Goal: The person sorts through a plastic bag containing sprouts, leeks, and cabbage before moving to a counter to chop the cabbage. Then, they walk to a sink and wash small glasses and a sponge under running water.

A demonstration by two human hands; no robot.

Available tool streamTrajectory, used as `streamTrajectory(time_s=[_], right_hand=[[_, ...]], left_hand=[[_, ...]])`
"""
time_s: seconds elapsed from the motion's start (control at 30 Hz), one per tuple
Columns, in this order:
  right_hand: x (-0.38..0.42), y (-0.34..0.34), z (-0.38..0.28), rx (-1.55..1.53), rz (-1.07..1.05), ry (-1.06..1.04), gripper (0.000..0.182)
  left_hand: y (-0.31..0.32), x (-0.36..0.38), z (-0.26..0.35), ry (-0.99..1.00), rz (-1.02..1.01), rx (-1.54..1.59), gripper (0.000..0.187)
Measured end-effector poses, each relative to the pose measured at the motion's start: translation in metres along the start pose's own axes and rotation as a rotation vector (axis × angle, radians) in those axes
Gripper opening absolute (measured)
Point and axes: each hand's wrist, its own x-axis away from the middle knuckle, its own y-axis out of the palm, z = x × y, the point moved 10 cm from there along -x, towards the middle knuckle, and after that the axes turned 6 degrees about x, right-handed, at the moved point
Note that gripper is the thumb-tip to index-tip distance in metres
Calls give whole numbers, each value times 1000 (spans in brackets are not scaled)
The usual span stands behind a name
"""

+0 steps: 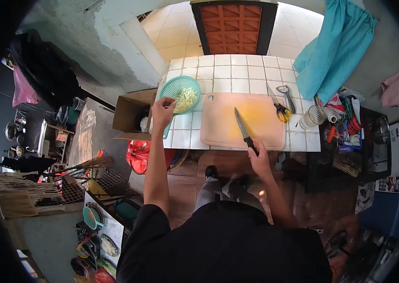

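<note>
The cutting board (218, 129) lies on the white tiled table (237, 71), with an orange-yellow stain over its middle and right part. The right hand (259, 154) is at the board's near edge, closed around the black handle of a knife (242, 125); the blade slants over the board, its tip pointing away and to the left. Left of the board is a green strainer (168, 88) holding pale shreds (186, 100). The left hand (162, 109) is at the strainer's near left rim, fingers bent together; whether they pinch anything I cannot tell. Beyond the strainer, further left of the board, stands an open cardboard box (126, 112). At the board's right side are 2 tools: scissors (282, 113) with yellow and black handles, and a peeler (289, 98) just beside them. Further right of the board is a ribbed clear cup (312, 117)
</note>
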Motion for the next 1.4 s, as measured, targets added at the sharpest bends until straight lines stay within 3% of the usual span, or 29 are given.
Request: streamTrajectory(time_s=[0.07, 0.13, 0.17, 0.4, 0.47, 0.53, 0.8, 1.0, 1.4], right_hand=[[4, -2, 4, -14, 12, -13, 29], [19, 9, 4, -173, -175, 357, 26], [21, 12, 3, -238, -177, 379, 24], [28, 26, -10, -263, -90, 399, 22], [24, 32, -5, -219, -19, 377, 22], [24, 31, -5, -186, 89, 376, 23], [12, 61, -18, -215, 226, 231, 22], [17, 60, -20, -189, 258, 325, 21], [16, 57, -25, -253, 259, 352, 24]], left_hand=[[-3, -3, 6, 72, -7, -40, 13], [-5, -6, 3, 65, -16, -38, 13], [-2, -10, 4, 62, -34, -44, 14], [44, -47, 1, 161, -279, -131, 18], [57, -60, -14, 126, -292, -176, 19], [64, -74, -35, 152, -213, -513, 16], [81, -78, -46, 99, -347, -627, 14], [75, -79, -41, 142, -367, -556, 15], [30, -56, 3, 222, -128, -148, 15]])
